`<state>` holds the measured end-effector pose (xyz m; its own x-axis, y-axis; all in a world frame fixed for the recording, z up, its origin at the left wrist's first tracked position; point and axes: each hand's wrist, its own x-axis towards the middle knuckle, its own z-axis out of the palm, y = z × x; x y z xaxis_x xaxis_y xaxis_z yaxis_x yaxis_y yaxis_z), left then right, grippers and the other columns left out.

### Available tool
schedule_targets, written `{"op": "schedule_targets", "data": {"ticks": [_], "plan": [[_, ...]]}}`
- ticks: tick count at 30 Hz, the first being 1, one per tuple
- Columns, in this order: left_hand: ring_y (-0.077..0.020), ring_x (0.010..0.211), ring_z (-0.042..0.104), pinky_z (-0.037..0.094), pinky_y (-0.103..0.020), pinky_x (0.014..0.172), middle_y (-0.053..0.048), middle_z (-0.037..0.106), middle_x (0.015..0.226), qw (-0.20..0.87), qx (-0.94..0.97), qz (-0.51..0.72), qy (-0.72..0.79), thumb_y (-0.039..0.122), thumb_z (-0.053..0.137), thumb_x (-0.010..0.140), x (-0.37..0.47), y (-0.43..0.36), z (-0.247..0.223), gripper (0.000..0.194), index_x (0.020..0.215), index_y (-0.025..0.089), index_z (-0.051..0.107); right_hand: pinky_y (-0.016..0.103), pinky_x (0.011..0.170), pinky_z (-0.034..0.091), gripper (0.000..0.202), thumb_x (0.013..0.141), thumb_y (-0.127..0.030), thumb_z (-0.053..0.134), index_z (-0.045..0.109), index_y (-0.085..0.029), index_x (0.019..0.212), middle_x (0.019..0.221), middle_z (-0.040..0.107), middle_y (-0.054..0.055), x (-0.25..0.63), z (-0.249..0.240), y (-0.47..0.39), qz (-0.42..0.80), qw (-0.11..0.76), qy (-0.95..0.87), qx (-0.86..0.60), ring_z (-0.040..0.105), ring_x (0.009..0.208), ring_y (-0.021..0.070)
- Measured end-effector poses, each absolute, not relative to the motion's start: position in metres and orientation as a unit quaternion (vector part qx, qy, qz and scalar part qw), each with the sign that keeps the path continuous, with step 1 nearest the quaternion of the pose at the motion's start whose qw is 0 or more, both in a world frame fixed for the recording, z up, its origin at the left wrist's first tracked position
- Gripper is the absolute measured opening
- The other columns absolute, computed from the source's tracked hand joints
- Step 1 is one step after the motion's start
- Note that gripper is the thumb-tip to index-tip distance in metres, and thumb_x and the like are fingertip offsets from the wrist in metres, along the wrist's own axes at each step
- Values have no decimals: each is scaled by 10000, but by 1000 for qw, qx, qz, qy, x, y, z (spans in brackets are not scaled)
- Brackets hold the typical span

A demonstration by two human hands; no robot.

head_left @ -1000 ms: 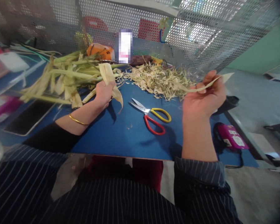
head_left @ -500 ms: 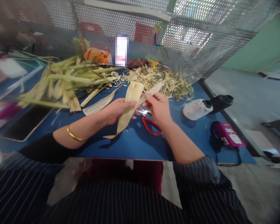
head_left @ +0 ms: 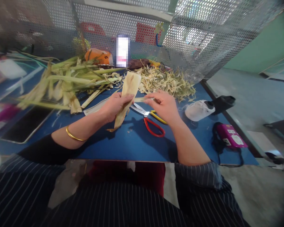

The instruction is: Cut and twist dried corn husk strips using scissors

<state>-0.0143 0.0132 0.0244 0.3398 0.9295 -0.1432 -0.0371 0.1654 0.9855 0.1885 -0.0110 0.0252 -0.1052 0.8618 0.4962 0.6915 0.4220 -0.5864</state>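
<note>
My left hand (head_left: 115, 105) is closed on a broad, pale yellow corn husk (head_left: 132, 82), thumb on top, its narrow end hanging below the fingers. My right hand (head_left: 164, 105) pinches the end of a thin husk strip (head_left: 139, 99), which runs level across to the left hand. Under the hands a pair of scissors (head_left: 146, 115) lies on the blue table, one handle red and the other yellow. Another husk piece (head_left: 93, 109) lies flat, partly behind my left forearm.
Long stalks and leaves (head_left: 68, 80) are heaped at the left. Shredded strips (head_left: 165, 82) form a pile at the back. A white thread spool (head_left: 198, 110) and a purple box with a cord (head_left: 230, 135) are at the right. A dark phone (head_left: 26, 126) lies at the left.
My right hand has drawn the thin strip down and slightly right, from slanting up to nearly level. The left hand with the broad husk has shifted a little left and up, uncovering more of the scissors.
</note>
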Motion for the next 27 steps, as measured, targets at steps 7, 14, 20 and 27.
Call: {"op": "schedule_targets", "data": {"ticks": [7, 14, 20, 27], "plan": [[-112, 440, 474, 366, -246, 429, -10, 560, 545, 632, 518, 387, 429, 393, 679, 737, -16, 17, 18, 221, 657, 191, 633, 357, 818, 358, 299, 916, -410, 474, 619, -217, 739, 724, 572, 23, 190, 23, -7, -34, 312, -813, -490, 498, 725, 171], [-139, 623, 566, 433, -245, 540, -47, 662, 749, 593, 474, 457, 464, 307, 705, 685, -19, 26, 15, 174, 778, 162, 729, 255, 544, 325, 270, 862, -306, 518, 609, -197, 632, 540, 553, -23, 199, 31, -13, 237, 150, -799, -532, 478, 528, 112], [-114, 547, 524, 356, -227, 466, -27, 640, 671, 616, 497, 414, 449, 327, 706, 681, -18, 19, 17, 184, 767, 167, 734, 293, 691, 433, 189, 806, -331, 610, 715, -228, 688, 721, 698, 13, 195, 37, -18, 305, 66, -867, -389, 608, 715, 158], [-92, 462, 467, 265, -225, 402, -47, 658, 654, 636, 545, 333, 433, 365, 709, 702, -7, -3, 12, 243, 797, 143, 738, 337, 786, 485, 244, 790, -434, 641, 697, -225, 902, 866, 706, 26, 176, 24, -14, 314, 490, -654, -483, 636, 830, 172]]}}
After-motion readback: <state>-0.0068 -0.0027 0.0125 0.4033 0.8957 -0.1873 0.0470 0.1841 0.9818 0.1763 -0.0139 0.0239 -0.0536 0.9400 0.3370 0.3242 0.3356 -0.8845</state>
